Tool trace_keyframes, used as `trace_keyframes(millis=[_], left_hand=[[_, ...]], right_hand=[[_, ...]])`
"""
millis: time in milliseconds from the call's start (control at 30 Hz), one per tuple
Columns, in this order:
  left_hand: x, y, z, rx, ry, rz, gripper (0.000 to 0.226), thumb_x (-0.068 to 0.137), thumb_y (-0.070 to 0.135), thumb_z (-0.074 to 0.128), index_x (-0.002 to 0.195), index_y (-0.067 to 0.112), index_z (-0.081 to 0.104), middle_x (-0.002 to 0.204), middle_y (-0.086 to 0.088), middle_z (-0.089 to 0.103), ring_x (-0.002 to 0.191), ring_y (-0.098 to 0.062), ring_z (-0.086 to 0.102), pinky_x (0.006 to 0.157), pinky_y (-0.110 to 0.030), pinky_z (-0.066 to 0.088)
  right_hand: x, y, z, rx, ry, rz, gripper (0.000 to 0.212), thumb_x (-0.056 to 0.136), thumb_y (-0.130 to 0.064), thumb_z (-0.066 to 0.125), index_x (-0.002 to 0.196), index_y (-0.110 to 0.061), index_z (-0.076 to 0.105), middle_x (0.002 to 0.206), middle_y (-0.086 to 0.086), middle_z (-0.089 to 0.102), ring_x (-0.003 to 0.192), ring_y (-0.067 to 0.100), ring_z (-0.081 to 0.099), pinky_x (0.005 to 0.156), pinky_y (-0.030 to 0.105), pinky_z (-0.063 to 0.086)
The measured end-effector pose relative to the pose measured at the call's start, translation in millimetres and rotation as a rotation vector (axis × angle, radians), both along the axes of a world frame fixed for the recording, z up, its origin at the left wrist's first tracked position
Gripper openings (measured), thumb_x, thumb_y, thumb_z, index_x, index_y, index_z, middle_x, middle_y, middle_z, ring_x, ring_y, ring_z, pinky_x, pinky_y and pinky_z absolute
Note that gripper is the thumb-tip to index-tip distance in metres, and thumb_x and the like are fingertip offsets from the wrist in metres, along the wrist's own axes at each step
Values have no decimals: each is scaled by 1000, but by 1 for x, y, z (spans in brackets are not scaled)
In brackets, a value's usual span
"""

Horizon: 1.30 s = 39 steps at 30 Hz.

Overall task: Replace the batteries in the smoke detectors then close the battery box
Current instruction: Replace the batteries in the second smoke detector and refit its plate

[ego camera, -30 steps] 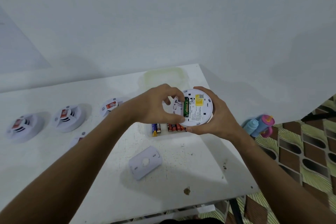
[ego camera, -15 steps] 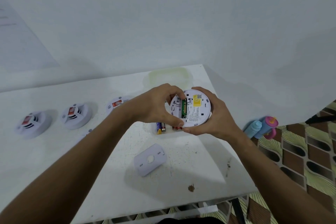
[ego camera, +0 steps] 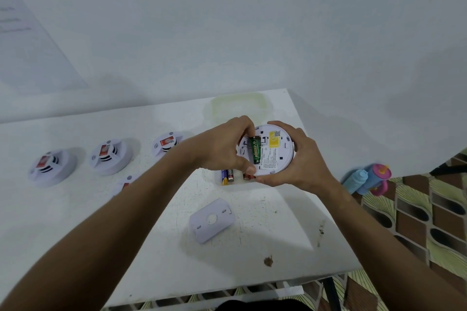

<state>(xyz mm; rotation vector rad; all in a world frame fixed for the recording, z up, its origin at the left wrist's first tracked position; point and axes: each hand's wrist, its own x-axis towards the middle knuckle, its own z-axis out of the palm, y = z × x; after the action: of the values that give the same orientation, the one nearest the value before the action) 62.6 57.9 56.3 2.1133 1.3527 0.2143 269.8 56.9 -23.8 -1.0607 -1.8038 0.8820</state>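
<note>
Smoke detector (ego camera: 271, 150) sits upturned above the table (ego camera: 156, 247) in my right hand (ego camera: 298, 159), fingers curled round its rim to steady it, while my left hand (ego camera: 225, 148) pinches the green battery (ego camera: 256, 150) in its slot.

White bench (ego camera: 75, 222) filling the lower left and centre of the frame, its surface speckled and scuffed, with a small brown stain (ego camera: 268, 261) near the lower right edge and a darker mark (ego camera: 321, 231) further right. Pale wall (ego camera: 227, 33) across the upper half. At the right edge, patterned floor (ego camera: 417, 222) in brown, green and cream, with dark oval motifs. On the floor against the wall, just right of the bench, a light blue bottle (ego camera: 355, 180) lying touching a blue cup (ego camera: 371, 179) with a pink lid and pink handle.
</note>
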Motion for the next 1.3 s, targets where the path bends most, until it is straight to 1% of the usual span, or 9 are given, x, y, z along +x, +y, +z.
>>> trace_keyframes(millis=[267,433,567,700,867,1000,1067,1167,1300], left_hand=[[6,7,0,244,-157,114,19,88,30,68,94,25,50,97,9,53,90,-13,54,68,-15,42],[2,26,0,152,-460,319,22,84,17,73,103,16,61,90,-2,68,74,-11,64,70,-23,52],[-15,58,-19,325,-155,444,24,85,25,71,107,15,72,99,1,72,89,-10,66,81,-15,46],[-24,76,-50,267,170,300,25,95,23,58,107,7,72,105,-10,73,88,-19,65,87,-29,48],[-26,85,-61,335,403,281,24,96,29,53,108,16,70,105,0,71,98,-24,62,89,-35,39],[-22,85,-66,303,536,275,35,100,22,42,69,19,58,73,2,59,81,-25,54,77,-35,23],[-19,85,-68,292,571,272,33,100,21,40,70,18,55,78,1,55,86,-25,51,79,-37,26],[-18,84,-67,341,561,281,28,101,30,40,102,11,61,108,-9,59,102,-28,53,82,-37,31],[-15,56,-55,355,237,319,27,93,32,58,115,17,65,109,-8,57,101,-26,55,86,-36,42]], right_hand=[[-4,11,-2,-16,43,-22,93,46,-47,92,130,-33,55,118,-6,68,107,33,61,92,54,52],[10,15,-5,-52,60,-55,92,46,-47,93,129,-35,56,119,-6,68,111,28,61,94,53,52],[22,15,-10,-66,-1,-70,93,44,-50,92,128,-42,54,121,-12,66,113,26,59,96,51,51],[23,12,-11,-61,-12,-78,89,44,-54,89,124,-56,50,120,-17,65,114,23,59,98,51,49],[22,11,-11,-57,-17,-56,92,47,-52,90,129,-40,53,121,-13,66,114,22,60,98,51,50],[20,10,-12,-79,-13,-52,95,46,-53,91,131,-36,53,124,-11,65,117,22,59,98,51,50],[18,9,-14,-93,-23,-47,96,46,-54,91,132,-37,52,124,-11,65,117,24,59,98,51,50],[17,7,-13,-104,-23,-49,96,46,-53,91,133,-36,52,125,-10,64,118,24,58,98,50,50],[23,3,-12,-111,1,-60,98,45,-53,92,133,-37,51,126,-9,64,120,24,57,100,51,49]])
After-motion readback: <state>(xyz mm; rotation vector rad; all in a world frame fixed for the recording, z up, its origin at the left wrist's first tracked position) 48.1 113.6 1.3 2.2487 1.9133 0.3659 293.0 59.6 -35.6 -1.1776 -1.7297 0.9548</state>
